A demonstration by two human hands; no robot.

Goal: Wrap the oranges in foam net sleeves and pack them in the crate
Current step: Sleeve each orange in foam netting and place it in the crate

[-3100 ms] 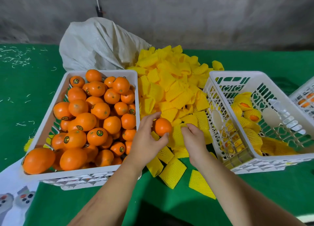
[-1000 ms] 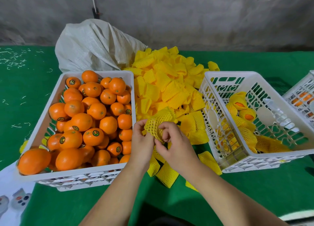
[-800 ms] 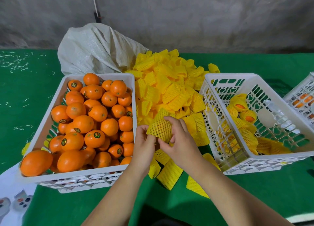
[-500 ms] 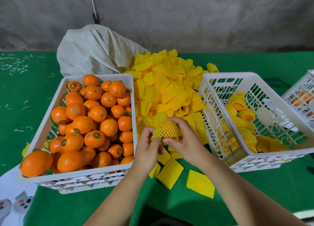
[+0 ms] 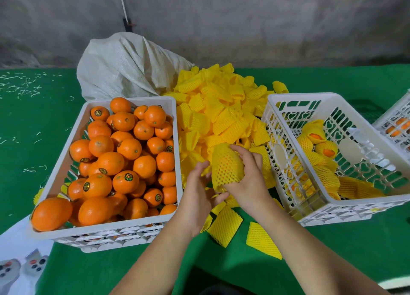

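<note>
Where the head view looks down on the green tabletop (image 5: pixel 332 250), the right hand (image 5: pixel 249 179) holds a wrapped orange (image 5: pixel 226 168) above the near edge of the pile of foam net sleeves (image 5: pixel 221 117); its grip is closed round the fruit, fingers over the far side and thumb at the lower end; orange skin shows faintly through the yellow mesh. The left hand (image 5: pixel 197 197) lies just beside the wrapped orange, its grip released, fingers loosely extended toward the lower edge of the sleeve; whether the fingertips touch the mesh cannot be told. To the left stands a white crate of bare oranges (image 5: pixel 124 161), heaped and many bearing round stickers; to the right stands a second white packing crate (image 5: pixel 332 197), holding several sleeved oranges (image 5: pixel 319 144) against its far and near walls; part of a third crate (image 5: pixel 397 121) shows at the right edge. Two flat loose sleeves (image 5: pixel 225 226) lie on the tabletop below the hands; a white woven sack (image 5: pixel 124 66) slumps behind the pile, against a grey wall (image 5: pixel 244 24); a printed sheet (image 5: pixel 20 261) lies at the lower left corner.
</note>
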